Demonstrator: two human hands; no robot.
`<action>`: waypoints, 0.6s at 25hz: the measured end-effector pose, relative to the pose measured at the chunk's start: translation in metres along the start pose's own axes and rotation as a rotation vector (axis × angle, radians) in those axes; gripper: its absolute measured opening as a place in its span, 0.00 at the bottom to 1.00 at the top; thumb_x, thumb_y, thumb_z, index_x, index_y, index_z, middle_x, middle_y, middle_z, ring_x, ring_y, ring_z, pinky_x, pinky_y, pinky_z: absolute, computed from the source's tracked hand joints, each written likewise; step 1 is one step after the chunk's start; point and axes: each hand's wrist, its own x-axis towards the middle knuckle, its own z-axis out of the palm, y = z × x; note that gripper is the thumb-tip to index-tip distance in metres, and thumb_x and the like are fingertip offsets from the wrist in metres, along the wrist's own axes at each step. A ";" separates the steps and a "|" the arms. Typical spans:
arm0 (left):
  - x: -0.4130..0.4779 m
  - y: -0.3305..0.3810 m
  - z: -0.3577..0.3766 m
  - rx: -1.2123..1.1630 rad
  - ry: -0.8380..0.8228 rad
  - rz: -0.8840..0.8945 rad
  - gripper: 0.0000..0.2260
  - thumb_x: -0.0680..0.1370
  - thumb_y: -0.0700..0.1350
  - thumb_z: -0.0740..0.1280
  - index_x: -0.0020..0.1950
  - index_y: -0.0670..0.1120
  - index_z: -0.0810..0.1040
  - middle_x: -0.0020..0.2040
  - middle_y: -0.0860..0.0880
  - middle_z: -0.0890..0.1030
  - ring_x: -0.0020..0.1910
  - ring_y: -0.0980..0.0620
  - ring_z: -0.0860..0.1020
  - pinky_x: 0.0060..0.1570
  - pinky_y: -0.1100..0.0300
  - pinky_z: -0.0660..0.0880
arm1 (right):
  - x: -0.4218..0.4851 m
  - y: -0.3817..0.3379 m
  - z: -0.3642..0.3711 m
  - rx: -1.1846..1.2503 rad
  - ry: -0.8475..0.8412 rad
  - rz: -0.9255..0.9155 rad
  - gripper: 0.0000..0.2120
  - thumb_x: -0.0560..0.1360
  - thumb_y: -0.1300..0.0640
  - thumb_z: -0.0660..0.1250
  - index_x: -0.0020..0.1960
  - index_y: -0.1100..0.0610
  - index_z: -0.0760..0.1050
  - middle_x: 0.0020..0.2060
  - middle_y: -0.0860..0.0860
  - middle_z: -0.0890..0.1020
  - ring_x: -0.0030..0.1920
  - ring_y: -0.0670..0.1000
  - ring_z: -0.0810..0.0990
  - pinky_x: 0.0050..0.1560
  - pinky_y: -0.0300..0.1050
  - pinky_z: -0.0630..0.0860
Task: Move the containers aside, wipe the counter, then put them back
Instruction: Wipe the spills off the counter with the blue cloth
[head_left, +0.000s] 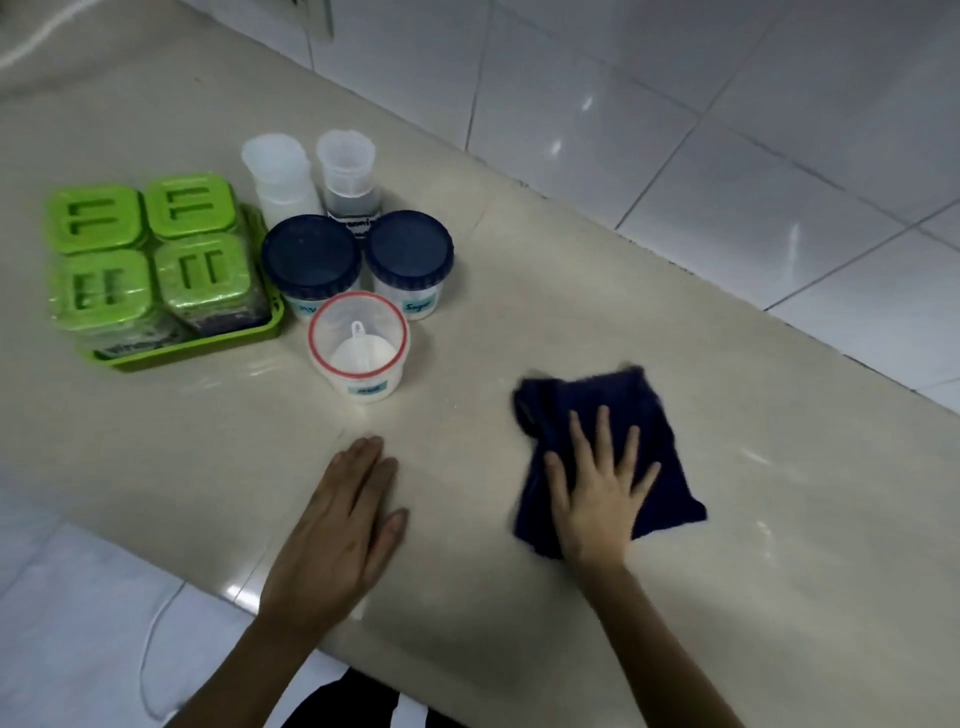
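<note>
A dark blue cloth lies flat on the beige counter, right of centre. My right hand presses on it with fingers spread. My left hand rests flat on the bare counter, palm down, holding nothing. The containers are grouped at the left: a clear tub with a red-rimmed lid, two jars with dark blue lids, two translucent white-capped jars, and a green tray holding several green-lidded jars.
A white tiled wall runs along the counter's far edge. The counter's near edge crosses the lower left, with white floor tiles and a thin white cord below it.
</note>
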 end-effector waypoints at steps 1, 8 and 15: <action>0.000 0.000 0.000 -0.002 0.000 0.003 0.24 0.79 0.54 0.56 0.69 0.40 0.70 0.73 0.42 0.68 0.74 0.48 0.62 0.76 0.58 0.50 | -0.014 -0.028 0.008 -0.029 -0.026 -0.176 0.27 0.78 0.36 0.46 0.75 0.43 0.56 0.77 0.47 0.53 0.77 0.58 0.46 0.73 0.67 0.41; -0.002 0.012 0.002 -0.002 -0.031 0.176 0.23 0.79 0.51 0.57 0.69 0.39 0.70 0.73 0.43 0.67 0.74 0.48 0.62 0.75 0.53 0.54 | 0.007 0.059 -0.002 0.030 0.057 -0.321 0.25 0.79 0.40 0.53 0.73 0.47 0.63 0.75 0.48 0.63 0.76 0.51 0.57 0.73 0.59 0.56; 0.032 0.128 0.070 -0.073 -0.116 0.403 0.20 0.78 0.50 0.60 0.66 0.41 0.73 0.71 0.43 0.70 0.72 0.46 0.65 0.70 0.48 0.63 | -0.067 0.192 -0.032 0.093 0.189 0.654 0.30 0.76 0.37 0.47 0.75 0.46 0.59 0.77 0.52 0.59 0.77 0.56 0.52 0.74 0.66 0.46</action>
